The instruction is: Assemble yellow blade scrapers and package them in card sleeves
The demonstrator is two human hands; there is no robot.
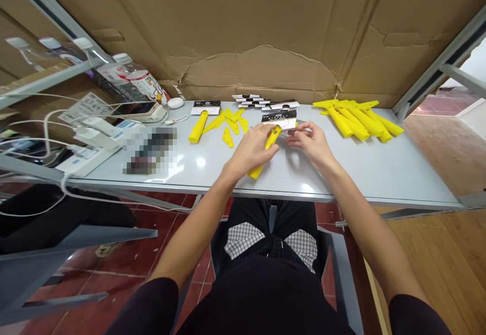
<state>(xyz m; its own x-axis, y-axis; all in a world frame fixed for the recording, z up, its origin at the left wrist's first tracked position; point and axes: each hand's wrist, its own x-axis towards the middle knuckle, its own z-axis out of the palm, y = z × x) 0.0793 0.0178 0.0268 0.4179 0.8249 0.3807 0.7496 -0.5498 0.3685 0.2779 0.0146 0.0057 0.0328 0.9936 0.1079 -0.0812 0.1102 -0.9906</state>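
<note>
My left hand (pixel 251 147) is wrapped round a yellow plastic handle-like piece (pixel 256 172), which lies slanted near the table's front edge. A black-and-white header card (pixel 281 118) stands just beyond its upper end, next to my left fingertips. My right hand (pixel 314 147) is at the card's right side with thumb and fingers pinched together; whatever they hold is too small to make out. To the left, a similar yellow handle piece (pixel 198 128) lies against another header card (pixel 205 108). Several flat yellow blades (pixel 228 137) lie between that piece and my left hand.
Folded cards (pixel 252 101) are stacked at the back middle. A pile of yellow pieces (pixel 359 120) lies at the right. On the left are a white power strip (pixel 94 145), cables, a phone (pixel 142 110) and bottles (pixel 140 77). A cardboard wall (pixel 258 26) closes the back.
</note>
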